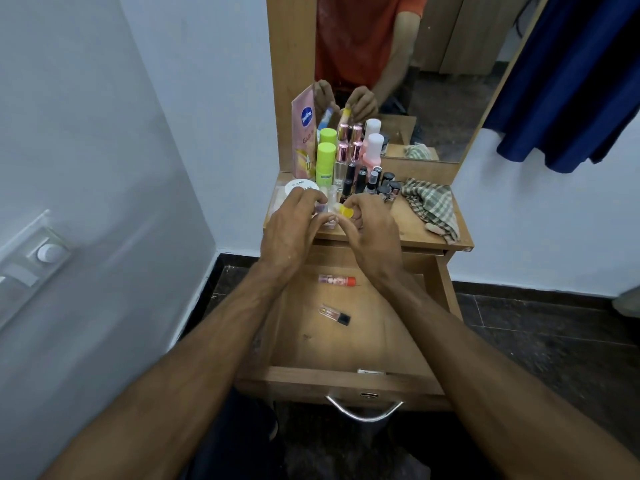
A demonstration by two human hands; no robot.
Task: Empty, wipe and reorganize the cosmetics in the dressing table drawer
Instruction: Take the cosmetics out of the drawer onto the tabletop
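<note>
The wooden drawer (pixel 346 379) stands pulled out below the dressing table top (pixel 415 233). On its floor lie a small tube with an orange cap (pixel 336 280) and a clear vial with a black cap (pixel 335 314). Above the table's front edge my right hand (pixel 372 230) pinches a small yellow-capped item (pixel 345 212). My left hand (pixel 294 226) is curled round a small pale bottle, mostly hidden by the fingers. Several cosmetics stand at the back: a pink Vaseline tube (pixel 304 133), a green-capped bottle (pixel 325 161), nail polishes (pixel 374 183).
A checked cloth (pixel 431 206) lies on the table top at the right. A mirror (pixel 415 74) rises behind the bottles. A white jar lid (pixel 300 186) sits at the left. A blue garment (pixel 571 81) hangs at right, and a white wall stands close on the left.
</note>
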